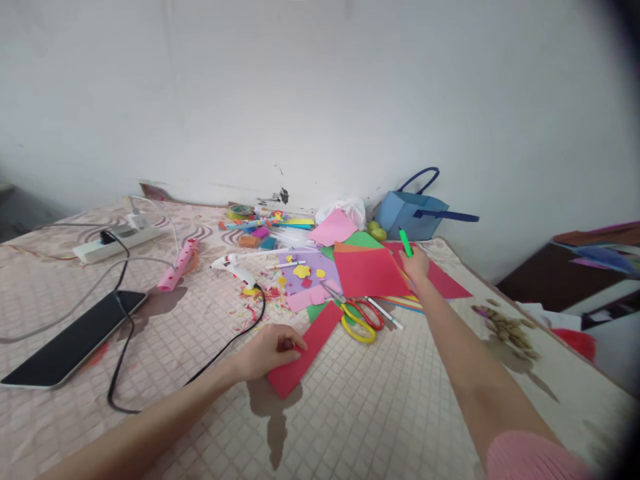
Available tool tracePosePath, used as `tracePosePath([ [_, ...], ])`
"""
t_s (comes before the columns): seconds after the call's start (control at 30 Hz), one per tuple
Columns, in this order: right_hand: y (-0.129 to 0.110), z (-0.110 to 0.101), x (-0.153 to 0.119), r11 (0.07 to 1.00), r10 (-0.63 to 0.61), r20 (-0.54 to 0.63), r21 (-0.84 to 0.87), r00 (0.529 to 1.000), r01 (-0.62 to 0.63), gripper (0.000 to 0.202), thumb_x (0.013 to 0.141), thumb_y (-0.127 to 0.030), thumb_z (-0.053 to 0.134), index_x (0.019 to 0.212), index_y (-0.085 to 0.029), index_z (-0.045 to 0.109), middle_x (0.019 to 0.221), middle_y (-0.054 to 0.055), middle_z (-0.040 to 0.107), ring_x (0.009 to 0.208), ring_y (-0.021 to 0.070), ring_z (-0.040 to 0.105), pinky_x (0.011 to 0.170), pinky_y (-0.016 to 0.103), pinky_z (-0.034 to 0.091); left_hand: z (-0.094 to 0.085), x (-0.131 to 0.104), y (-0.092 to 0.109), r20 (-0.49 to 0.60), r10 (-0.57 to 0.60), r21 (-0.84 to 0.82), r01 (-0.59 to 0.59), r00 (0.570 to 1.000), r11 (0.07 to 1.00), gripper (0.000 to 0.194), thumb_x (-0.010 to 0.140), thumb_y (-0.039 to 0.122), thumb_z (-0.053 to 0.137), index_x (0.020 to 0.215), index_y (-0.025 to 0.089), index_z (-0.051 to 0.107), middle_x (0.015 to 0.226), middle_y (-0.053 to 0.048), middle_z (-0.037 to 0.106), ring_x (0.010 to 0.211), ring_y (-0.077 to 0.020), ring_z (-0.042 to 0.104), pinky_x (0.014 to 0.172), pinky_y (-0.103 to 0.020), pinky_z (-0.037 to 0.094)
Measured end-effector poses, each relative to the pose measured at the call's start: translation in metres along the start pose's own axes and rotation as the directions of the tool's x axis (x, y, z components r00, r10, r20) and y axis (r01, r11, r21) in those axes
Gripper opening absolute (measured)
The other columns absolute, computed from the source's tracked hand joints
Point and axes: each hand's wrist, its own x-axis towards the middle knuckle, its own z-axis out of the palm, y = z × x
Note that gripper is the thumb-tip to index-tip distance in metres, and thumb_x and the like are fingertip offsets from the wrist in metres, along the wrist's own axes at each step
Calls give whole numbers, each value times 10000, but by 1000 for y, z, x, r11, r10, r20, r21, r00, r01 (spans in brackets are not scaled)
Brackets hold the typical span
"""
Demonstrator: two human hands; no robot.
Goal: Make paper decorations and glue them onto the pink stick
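My left hand pinches the near left edge of a long red paper strip, which slants over the checked tablecloth. Reaching out to the right, my right hand is closed round a bright green marker that points up and away. That hand is over a pile of coloured sheets, beside a large red sheet. Beyond the strip's far end lie scissors with yellow handles and a red-handled pair. A white pen rests just right of them.
A white glue gun trails a black cord among paper scraps. To the left are a pink paper tube, a power strip and a black tablet-like slab. A blue bag stands against the wall; brown pods lie right.
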Motion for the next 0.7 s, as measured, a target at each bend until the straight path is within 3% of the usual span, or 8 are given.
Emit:
tracePosePath([
  [0.23, 13, 15, -45, 890, 99, 222, 417, 970, -187, 393, 778, -562, 450, 755, -181, 546, 539, 0, 535, 421, 112, 484, 408, 236, 418, 2, -11, -6, 19, -35, -87, 36, 999, 996, 239, 769, 308, 573, 901, 130, 661, 778, -33, 617, 667, -113, 509, 597, -204, 396],
  [0.33, 18, 16, -63, 833, 92, 292, 501, 952, -234, 326, 759, -491, 490, 776, -176, 567, 508, -16, 517, 388, 102, 463, 365, 221, 400, 5, -14, -4, 32, -50, -129, 54, 998, 990, 246, 770, 325, 574, 899, 133, 656, 784, -33, 624, 675, -115, 521, 600, -203, 402],
  [0.53, 32, 17, -72, 797, 40, 310, 563, 950, -218, 137, 679, -297, 540, 760, -188, 528, 536, -39, 541, 385, 78, 457, 351, 181, 374, 6, -15, -6, 18, -75, -159, 77, 997, 984, 265, 765, 346, 583, 907, 136, 661, 805, -41, 635, 704, -127, 546, 623, -212, 419],
  [0.7, 38, 18, -69, 826, -20, 295, 543, 955, -151, 232, 673, -279, 533, 886, -193, 503, 696, -11, 622, 506, 94, 551, 440, 194, 443, 4, -17, -6, 21, -86, -168, 89, 996, 982, 285, 763, 364, 586, 917, 136, 662, 816, -48, 644, 717, -136, 558, 620, -216, 422],
])
